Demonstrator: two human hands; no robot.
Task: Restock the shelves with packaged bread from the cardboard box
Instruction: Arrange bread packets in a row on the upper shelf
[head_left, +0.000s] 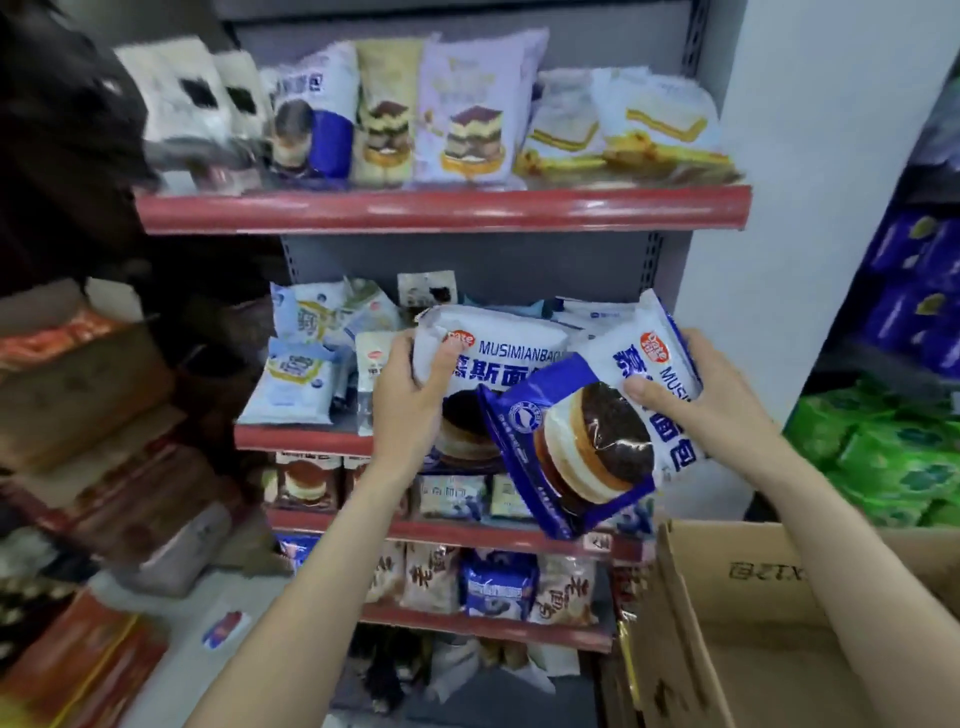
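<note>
I hold two white-and-blue bread packs in front of the second shelf (301, 439). My left hand (410, 395) grips the left edge of one pack (498, 358), which stands roughly upright. My right hand (701, 395) grips the other pack (587, 452), tilted with its blue end pointing down-left and overlapping the first pack. Both packs show a chocolate-topped bun. The open cardboard box (779, 618) sits at lower right, below my right forearm; its inside is mostly out of view.
The red-edged top shelf (441, 208) carries cake and sandwich packs. Pale blue packs (296, 379) fill the second shelf's left. Lower shelves (452, 530) hold more bread. Stacked cartons (88, 395) stand at left, green packs (893, 452) at right beside a white pillar (805, 208).
</note>
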